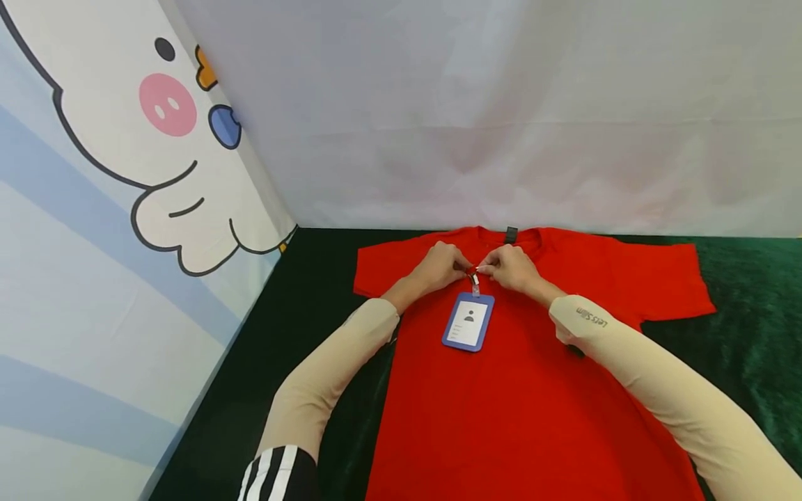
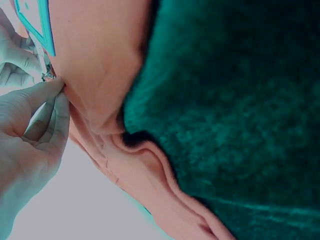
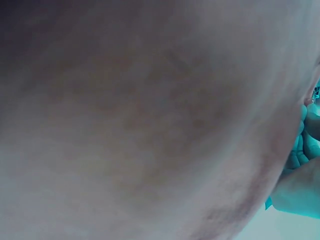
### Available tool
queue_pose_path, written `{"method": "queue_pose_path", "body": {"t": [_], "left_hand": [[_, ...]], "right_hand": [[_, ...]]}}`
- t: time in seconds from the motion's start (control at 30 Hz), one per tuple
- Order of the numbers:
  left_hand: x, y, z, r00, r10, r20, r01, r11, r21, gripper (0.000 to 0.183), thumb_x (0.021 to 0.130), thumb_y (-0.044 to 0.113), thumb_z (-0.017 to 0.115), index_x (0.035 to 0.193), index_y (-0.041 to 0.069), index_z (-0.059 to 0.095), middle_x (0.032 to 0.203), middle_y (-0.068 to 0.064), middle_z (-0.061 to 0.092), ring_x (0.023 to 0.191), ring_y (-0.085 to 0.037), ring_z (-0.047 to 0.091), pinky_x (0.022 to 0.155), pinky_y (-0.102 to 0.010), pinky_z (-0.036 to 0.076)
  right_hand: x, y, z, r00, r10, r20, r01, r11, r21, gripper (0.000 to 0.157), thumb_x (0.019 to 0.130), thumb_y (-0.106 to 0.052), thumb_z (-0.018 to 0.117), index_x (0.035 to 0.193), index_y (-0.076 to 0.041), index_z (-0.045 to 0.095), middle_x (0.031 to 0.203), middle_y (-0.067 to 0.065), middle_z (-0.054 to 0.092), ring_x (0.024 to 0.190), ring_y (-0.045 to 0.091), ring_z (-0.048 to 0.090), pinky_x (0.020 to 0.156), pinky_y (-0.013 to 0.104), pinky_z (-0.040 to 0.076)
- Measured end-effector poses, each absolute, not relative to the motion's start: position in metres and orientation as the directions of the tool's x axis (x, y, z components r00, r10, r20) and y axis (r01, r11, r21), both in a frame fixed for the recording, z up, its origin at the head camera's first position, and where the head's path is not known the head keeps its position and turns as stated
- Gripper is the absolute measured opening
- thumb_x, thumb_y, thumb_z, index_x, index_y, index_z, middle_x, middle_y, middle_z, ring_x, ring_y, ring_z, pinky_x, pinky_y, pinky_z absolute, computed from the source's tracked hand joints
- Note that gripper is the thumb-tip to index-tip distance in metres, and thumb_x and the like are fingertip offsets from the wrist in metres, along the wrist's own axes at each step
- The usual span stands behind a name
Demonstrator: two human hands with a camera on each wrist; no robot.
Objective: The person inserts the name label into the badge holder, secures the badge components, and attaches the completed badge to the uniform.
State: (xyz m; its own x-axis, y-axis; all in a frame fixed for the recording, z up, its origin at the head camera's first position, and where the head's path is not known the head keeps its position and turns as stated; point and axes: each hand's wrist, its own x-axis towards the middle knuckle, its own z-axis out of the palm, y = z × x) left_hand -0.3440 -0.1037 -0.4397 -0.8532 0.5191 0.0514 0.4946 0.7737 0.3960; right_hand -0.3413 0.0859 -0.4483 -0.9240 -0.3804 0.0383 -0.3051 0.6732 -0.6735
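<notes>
A red T-shirt [image 1: 501, 410] lies spread out, its collar at the far side. On its chest is a blue-framed ID badge [image 1: 450, 327] with a white card, joined by a strap to a small metal clip [image 2: 47, 76]. My left hand [image 1: 441, 267] pinches a bit of the shirt's fabric right beside the clip, thumb against forefinger in the left wrist view. From the other side my right hand [image 1: 512, 268] pinches the badge clip. Blurred skin fills most of the right wrist view, and fingers [image 3: 297, 152] show at its right edge.
Dark green velvety cloth [image 1: 745, 362] covers the table under the shirt. A pale curtain [image 1: 501, 139] hangs behind, and a panel with a cartoon print [image 1: 100, 229] stands at the left. A dark tag [image 1: 511, 236] sits at the shirt's collar.
</notes>
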Motion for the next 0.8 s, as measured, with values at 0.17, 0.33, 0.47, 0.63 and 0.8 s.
{"method": "queue_pose_path", "body": {"t": [0.17, 0.33, 0.47, 0.63, 0.8], "left_hand": [[-0.3446, -0.1019, -0.4387, -0.846, 0.532, 0.037, 0.505, 0.777, 0.376, 0.024, 0.095, 0.007, 0.071, 0.119, 0.005, 0.076, 0.113, -0.010, 0.078, 0.104, -0.020, 0.074, 0.092, -0.029, 0.060], [-0.3461, -0.1004, -0.4375, -0.835, 0.550, 0.019, 0.522, 0.780, 0.345, 0.024, 0.096, 0.009, 0.071, 0.119, 0.006, 0.076, 0.114, -0.010, 0.078, 0.102, -0.018, 0.073, 0.091, -0.027, 0.060], [-0.3476, -0.0990, -0.4366, -0.831, 0.556, -0.005, 0.529, 0.793, 0.303, 0.023, 0.097, 0.008, 0.069, 0.118, 0.007, 0.077, 0.115, -0.009, 0.077, 0.102, -0.017, 0.072, 0.090, -0.026, 0.060], [-0.3478, -0.0983, -0.4362, -0.829, 0.558, -0.020, 0.534, 0.803, 0.263, 0.022, 0.097, 0.007, 0.068, 0.117, 0.007, 0.077, 0.115, -0.009, 0.077, 0.105, -0.017, 0.071, 0.092, -0.027, 0.059], [-0.3463, -0.0986, -0.4364, -0.831, 0.555, -0.032, 0.527, 0.806, 0.270, 0.022, 0.098, 0.006, 0.067, 0.118, 0.007, 0.077, 0.117, -0.009, 0.077, 0.108, -0.017, 0.071, 0.093, -0.027, 0.059]], "right_hand": [[-0.3426, 0.0870, -0.4497, -0.924, -0.381, 0.038, -0.307, 0.678, -0.668, 0.018, 0.097, -0.009, 0.069, 0.099, 0.006, 0.077, 0.083, 0.018, 0.075, 0.066, 0.016, 0.060, 0.058, 0.024, 0.043], [-0.3422, 0.0879, -0.4483, -0.928, -0.371, 0.035, -0.297, 0.681, -0.669, 0.018, 0.097, -0.010, 0.069, 0.102, 0.006, 0.077, 0.084, 0.018, 0.075, 0.066, 0.016, 0.060, 0.058, 0.024, 0.042], [-0.3422, 0.0875, -0.4477, -0.931, -0.364, 0.031, -0.289, 0.681, -0.672, 0.019, 0.098, -0.010, 0.069, 0.102, 0.005, 0.078, 0.081, 0.016, 0.075, 0.065, 0.015, 0.059, 0.057, 0.025, 0.041], [-0.3419, 0.0861, -0.4487, -0.934, -0.358, 0.026, -0.283, 0.689, -0.668, 0.019, 0.098, -0.012, 0.068, 0.102, 0.004, 0.078, 0.079, 0.015, 0.074, 0.064, 0.014, 0.057, 0.056, 0.024, 0.039], [-0.3419, 0.0851, -0.4510, -0.936, -0.353, 0.014, -0.271, 0.693, -0.668, 0.019, 0.098, -0.013, 0.068, 0.102, 0.004, 0.078, 0.079, 0.014, 0.074, 0.064, 0.014, 0.057, 0.056, 0.024, 0.039]]}}
